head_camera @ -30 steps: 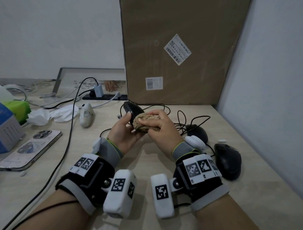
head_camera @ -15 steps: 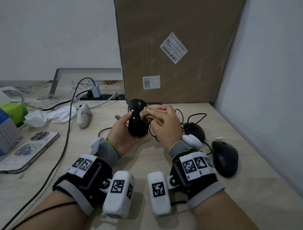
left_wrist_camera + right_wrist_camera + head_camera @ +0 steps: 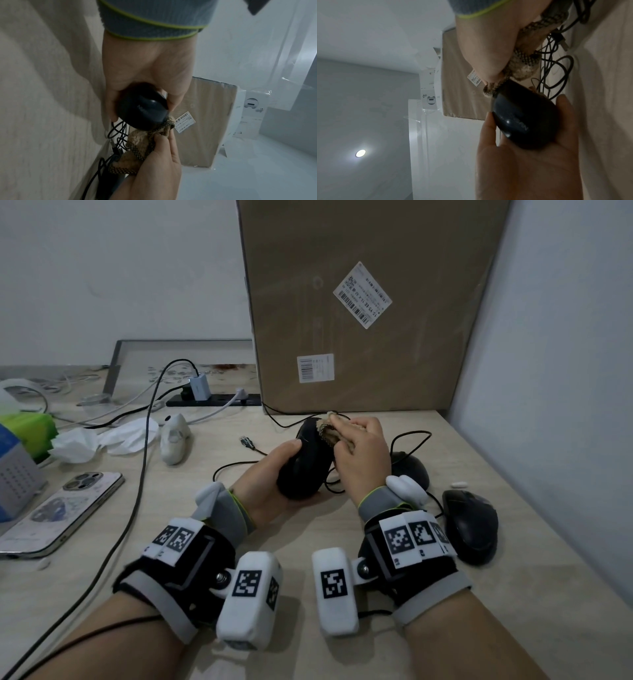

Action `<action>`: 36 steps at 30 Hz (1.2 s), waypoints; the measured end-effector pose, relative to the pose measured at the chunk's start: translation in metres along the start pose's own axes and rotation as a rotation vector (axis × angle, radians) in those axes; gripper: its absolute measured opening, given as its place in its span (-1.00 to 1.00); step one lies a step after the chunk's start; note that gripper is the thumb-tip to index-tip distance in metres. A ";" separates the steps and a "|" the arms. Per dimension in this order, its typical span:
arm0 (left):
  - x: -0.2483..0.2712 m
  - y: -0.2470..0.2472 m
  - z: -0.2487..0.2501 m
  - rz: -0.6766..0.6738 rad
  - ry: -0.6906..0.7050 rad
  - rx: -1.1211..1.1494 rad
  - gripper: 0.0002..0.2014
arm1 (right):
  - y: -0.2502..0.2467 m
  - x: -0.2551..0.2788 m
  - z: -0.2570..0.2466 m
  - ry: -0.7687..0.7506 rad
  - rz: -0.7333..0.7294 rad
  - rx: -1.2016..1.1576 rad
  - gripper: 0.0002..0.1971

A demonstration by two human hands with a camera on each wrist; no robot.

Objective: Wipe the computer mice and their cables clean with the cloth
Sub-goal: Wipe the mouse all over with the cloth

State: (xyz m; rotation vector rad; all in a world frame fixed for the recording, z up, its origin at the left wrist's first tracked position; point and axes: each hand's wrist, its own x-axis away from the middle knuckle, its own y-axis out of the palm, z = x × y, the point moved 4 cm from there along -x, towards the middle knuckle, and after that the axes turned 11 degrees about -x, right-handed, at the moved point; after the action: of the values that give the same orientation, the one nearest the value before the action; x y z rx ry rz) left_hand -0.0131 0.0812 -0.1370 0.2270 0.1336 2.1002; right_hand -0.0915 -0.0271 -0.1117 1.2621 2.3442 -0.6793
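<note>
Since a moment ago we have turned the black mouse (image 3: pixel 306 461) in our left hand (image 3: pixel 270 491) so that it lies lengthwise in the palm, and the cloth (image 3: pixel 330 430) has slid from its middle up to its far end. Our left hand cradles the mouse above the desk (image 3: pixel 294 542), thumb curled along its left side and fingers wrapped under and round the other (the left wrist view shows the fingertips closing on its edge). Our right hand (image 3: pixel 363 458) has the brown cloth bunched in it, fingers close together and curled over the wad, pinching it against the thumb and pressing it to the far tip of the mouse. The mouse's cable (image 3: pixel 301 419) runs off toward the cardboard box (image 3: pixel 370 302) standing at the back of the desk.

Two more black mice lie on the desk to our right: one (image 3: pixel 411 470) just behind our right wrist, half hidden, and another (image 3: pixel 471 525) nearer the wall, with loose black cable looped between them and the held mouse. A white mouse (image 3: pixel 174 440) rests well to the left, near crumpled tissue (image 3: pixel 102 438), and a phone (image 3: pixel 58 515) lies face down at the left edge.
</note>
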 end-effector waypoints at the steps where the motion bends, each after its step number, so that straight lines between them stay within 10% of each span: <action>1: 0.000 0.000 0.001 0.010 -0.002 0.016 -0.58 | -0.001 0.000 0.000 -0.002 0.026 -0.010 -0.51; 8: -0.001 -0.005 0.003 0.083 -0.004 0.106 -0.68 | 0.007 0.006 -0.014 -0.154 -0.085 -0.057 -0.62; 22: 0.000 -0.004 0.002 0.111 -0.017 0.067 -0.68 | -0.006 0.002 0.006 0.102 0.163 -0.193 -0.56; 29: 0.001 -0.004 0.003 0.099 -0.003 0.049 -0.71 | 0.011 0.007 -0.006 -0.076 -0.062 -0.100 -0.62; 36: 0.004 0.000 0.002 0.055 -0.002 -0.028 -0.68 | 0.003 0.002 -0.002 0.020 0.027 -0.030 -0.56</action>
State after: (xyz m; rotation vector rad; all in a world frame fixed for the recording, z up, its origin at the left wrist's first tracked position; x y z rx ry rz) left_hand -0.0145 0.0851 -0.1346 0.2188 0.0980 2.1551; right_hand -0.0905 -0.0230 -0.1120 1.2912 2.3396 -0.6239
